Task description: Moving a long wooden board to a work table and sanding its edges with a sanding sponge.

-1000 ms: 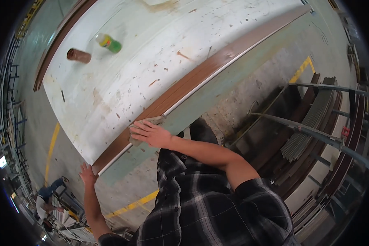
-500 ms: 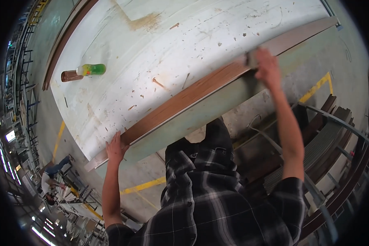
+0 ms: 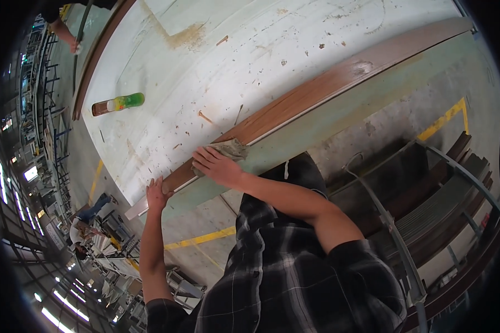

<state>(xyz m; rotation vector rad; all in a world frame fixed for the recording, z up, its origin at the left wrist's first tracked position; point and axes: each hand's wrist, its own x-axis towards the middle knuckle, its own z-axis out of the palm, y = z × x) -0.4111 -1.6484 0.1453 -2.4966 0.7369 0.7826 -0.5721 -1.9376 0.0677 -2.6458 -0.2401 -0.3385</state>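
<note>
A long reddish-brown wood-grain board (image 3: 283, 114) lies diagonally along the near edge of the white worktable (image 3: 166, 83). Its upper right stretch shows a shiny patch. Gripping the board near its left end is my left hand (image 3: 159, 195), with the thumb set apart on the near side. My right hand (image 3: 221, 168) presses a crumpled grey-beige rag (image 3: 231, 148) onto the board, a short way right of my left hand. The fingers lie over the rag, and part of it sticks out beyond them.
A green and brown bottle (image 3: 125, 102) lies on the table's left part. At upper left, another person's hand (image 3: 72, 44) holds a dark strip beside a brown profile (image 3: 89, 72). A metal rack (image 3: 391, 222) with long panels stands at right. Another person (image 3: 83, 227) bends over far left.
My right hand has swept the rag left and down along the board, from its far right part toward my left hand. My left hand keeps its place. Another person's hand has appeared at upper left.
</note>
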